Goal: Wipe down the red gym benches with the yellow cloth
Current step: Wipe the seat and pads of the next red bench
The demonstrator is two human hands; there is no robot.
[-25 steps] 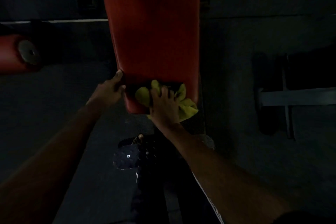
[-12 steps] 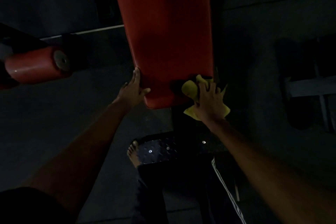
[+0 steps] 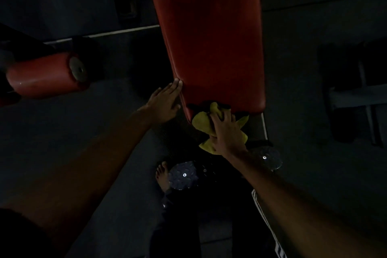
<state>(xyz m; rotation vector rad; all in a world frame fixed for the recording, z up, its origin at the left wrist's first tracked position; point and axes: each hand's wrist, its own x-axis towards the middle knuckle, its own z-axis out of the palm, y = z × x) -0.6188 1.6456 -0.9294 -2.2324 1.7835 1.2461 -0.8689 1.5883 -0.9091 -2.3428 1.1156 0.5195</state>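
A dim gym: red padded bench (image 3: pixel 211 37), red roller pad (image 3: pixel 44 75), dark rubber floor (image 3: pixel 314 174).

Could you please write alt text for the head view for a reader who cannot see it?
A right hand grips a bunched yellow cloth against the near end of a red bench pad, while the left hand rests flat on its left edge. A red roller pad sits left in the dim gym.

Dim light; dark floor (image 3: pixel 62 132) crossed by a pale line (image 3: pixel 125 31); grey metal frame (image 3: pixel 356 96) at right.
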